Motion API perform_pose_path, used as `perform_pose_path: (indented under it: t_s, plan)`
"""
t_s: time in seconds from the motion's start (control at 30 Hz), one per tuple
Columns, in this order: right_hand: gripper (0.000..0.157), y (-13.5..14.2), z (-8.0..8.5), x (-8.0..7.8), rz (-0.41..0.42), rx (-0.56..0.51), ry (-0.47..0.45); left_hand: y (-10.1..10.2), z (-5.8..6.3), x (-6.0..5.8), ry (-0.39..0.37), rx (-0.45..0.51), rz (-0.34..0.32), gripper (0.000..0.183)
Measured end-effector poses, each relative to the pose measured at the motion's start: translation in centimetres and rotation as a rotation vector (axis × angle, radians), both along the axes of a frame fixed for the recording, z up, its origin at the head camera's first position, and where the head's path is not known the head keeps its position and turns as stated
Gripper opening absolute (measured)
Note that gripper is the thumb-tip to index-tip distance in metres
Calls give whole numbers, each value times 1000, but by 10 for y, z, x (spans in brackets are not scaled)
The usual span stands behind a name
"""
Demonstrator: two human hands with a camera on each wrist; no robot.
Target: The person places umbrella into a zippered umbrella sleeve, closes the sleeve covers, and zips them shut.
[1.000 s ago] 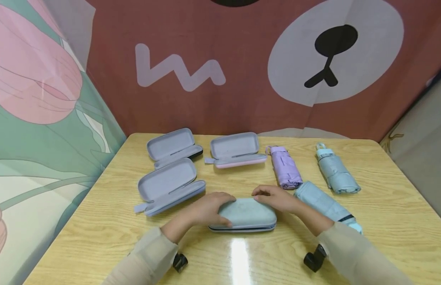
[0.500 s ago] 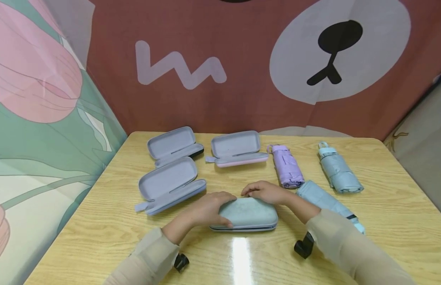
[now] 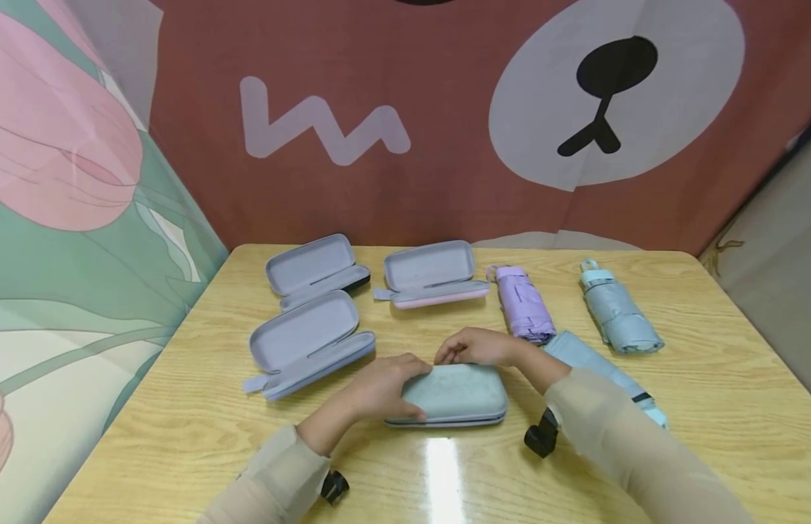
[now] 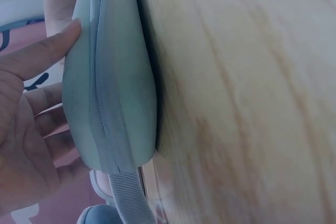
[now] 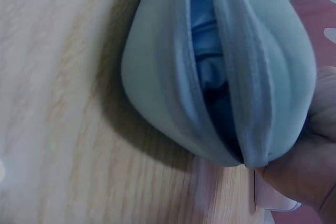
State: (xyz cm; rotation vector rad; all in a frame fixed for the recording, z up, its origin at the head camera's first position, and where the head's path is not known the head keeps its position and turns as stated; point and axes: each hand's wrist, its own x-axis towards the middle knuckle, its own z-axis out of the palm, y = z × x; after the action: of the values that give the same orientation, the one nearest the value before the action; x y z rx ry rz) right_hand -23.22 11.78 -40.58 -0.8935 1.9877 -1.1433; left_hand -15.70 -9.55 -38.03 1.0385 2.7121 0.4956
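A pale green zippered hard case (image 3: 460,393) lies on the table in front of the person. My left hand (image 3: 388,386) grips its left end, thumb on the near side and fingers spread over the far side. At the far edge, my right hand (image 3: 480,347) has its fingers curled down; what they hold is hidden behind the case, so I cannot tell. In the right wrist view the case's seam gapes at the right end, and shiny blue fabric (image 5: 210,51) shows inside. A grey strap loop (image 4: 128,195) hangs from the left end.
Three opened cases stand behind and left: a blue one (image 3: 313,346), a black one (image 3: 320,271) and a pink one (image 3: 434,275). Folded umbrellas lie at the right: purple (image 3: 524,304), grey-blue (image 3: 620,311) and light blue (image 3: 598,371), this last by the right forearm.
My right hand has slid left along the case's far edge, and the right forearm came with it. The left hand and the case have stayed in place; the front gap looks thinner.
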Motion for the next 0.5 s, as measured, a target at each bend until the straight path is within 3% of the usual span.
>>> perform_pose_path:
  t_s: [0.37, 0.5]
  plan:
    - [19, -4, 2, -6, -22, 38, -34, 0, -1, 2, 54, -20, -5, 66]
    - [16, -2, 1, -8, 18, 31, -31, 2, -1, 4, 84, -46, -7, 64]
